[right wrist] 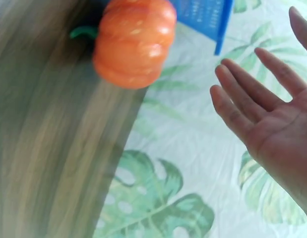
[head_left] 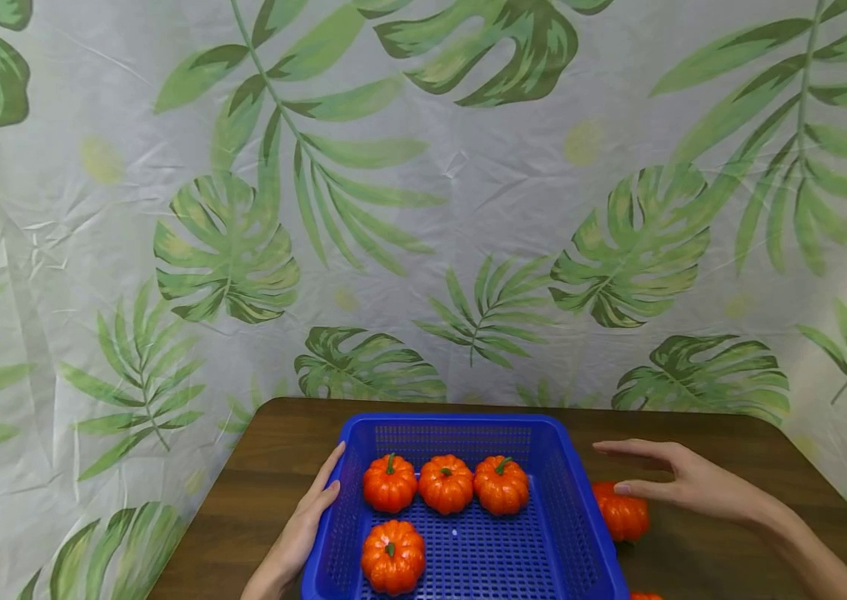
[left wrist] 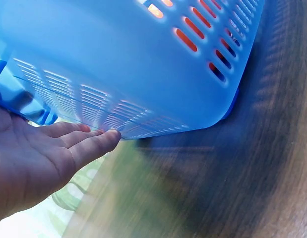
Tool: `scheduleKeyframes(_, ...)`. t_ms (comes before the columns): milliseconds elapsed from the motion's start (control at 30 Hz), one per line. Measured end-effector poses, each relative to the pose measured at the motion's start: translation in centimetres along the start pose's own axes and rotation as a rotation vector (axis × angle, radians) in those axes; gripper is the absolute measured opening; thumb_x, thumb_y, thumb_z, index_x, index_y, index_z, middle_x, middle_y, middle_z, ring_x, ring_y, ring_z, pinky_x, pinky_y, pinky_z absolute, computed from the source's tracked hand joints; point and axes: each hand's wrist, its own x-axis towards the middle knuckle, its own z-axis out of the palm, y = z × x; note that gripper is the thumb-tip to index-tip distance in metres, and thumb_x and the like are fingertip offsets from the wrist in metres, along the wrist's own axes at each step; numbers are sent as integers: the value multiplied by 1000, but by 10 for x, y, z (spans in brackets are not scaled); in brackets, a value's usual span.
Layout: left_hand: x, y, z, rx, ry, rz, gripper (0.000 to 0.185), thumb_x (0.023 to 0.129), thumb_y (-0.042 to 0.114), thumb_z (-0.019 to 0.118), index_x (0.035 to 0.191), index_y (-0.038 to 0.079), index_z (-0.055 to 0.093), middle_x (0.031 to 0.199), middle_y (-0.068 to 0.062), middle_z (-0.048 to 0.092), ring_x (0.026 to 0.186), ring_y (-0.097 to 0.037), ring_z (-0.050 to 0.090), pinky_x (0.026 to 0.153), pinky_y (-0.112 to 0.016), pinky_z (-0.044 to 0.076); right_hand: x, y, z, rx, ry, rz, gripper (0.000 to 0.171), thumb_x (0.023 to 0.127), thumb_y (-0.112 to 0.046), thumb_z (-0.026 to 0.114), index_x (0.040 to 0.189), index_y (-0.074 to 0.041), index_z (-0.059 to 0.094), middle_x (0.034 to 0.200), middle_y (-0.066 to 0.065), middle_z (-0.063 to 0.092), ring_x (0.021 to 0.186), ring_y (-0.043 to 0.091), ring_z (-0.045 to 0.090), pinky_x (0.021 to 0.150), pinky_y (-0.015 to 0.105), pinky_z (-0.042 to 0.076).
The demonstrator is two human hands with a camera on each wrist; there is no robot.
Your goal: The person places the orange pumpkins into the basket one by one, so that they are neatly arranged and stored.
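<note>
A blue plastic basket (head_left: 461, 418) with slotted walls holds several small orange pumpkins; three stand in a row along its back, and one pumpkin (head_left: 393, 557) sits nearer the front left. My left hand (head_left: 303, 527) rests along the basket's left side, its fingers straight against the wall, as the left wrist view also shows. To the right of the basket, my right hand (head_left: 682, 477) hovers over a loose pumpkin (head_left: 622, 515), fingers extended and nothing held. In the right wrist view that pumpkin (right wrist: 136, 42) lies on its side with its green stem outward, apart from the spread fingers.
The basket stands on a dark brown wooden table (head_left: 258, 467). Part of another orange pumpkin (head_left: 646, 596) shows at the bottom edge, right of the basket. Behind the table hangs a pale leaf-patterned cloth (head_left: 468, 208).
</note>
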Motion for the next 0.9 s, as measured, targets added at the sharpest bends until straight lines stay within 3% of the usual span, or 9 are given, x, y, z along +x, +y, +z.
scheduleKeyframes(300, 0, -1, -3, -1, -27, 21, 59, 116, 33, 20, 168, 24, -5, 175, -15, -3, 137, -17, 51, 104, -31, 50, -16, 32, 7, -13, 24, 34, 49, 102, -20, 66, 149, -19, 55, 145, -1, 62, 126, -11, 53, 92, 20, 52)
scheduleKeyframes(533, 1, -1, -3, -4, -33, 22, 59, 116, 34, 21, 168, 25, -5, 175, -15, -4, 139, -20, 50, 105, -32, 50, -24, 57, 17, 56, 27, 50, 49, 103, -16, 65, 150, -8, 54, 144, -17, 58, 125, -12, 53, 90, 21, 54)
scheduleKeyframes(600, 1, -1, -3, -9, -34, 17, 59, 116, 34, 21, 168, 26, -5, 175, -15, -4, 139, -22, 49, 105, -33, 50, -25, 62, 21, 59, 31, 71, 49, 103, -17, 64, 149, -4, 54, 145, -9, 61, 124, -12, 53, 90, 21, 54)
scheduleKeyframes(733, 1, -1, -2, -15, -32, 6, 59, 116, 35, 22, 168, 27, -5, 175, -15, -3, 139, -27, 49, 105, -35, 50, -25, 66, 29, 57, 40, 148, 51, 103, -22, 65, 148, -1, 54, 145, 20, 61, 122, -15, 51, 90, 19, 52)
scheduleKeyframes(900, 0, -1, -2, -9, -21, 3, 59, 116, 35, 22, 168, 27, -4, 175, -15, -3, 139, -28, 49, 104, -35, 51, -24, 72, 38, 130, 22, 148, 54, 104, -19, 64, 149, 6, 49, 142, 33, 58, 117, -15, 53, 88, 16, 52)
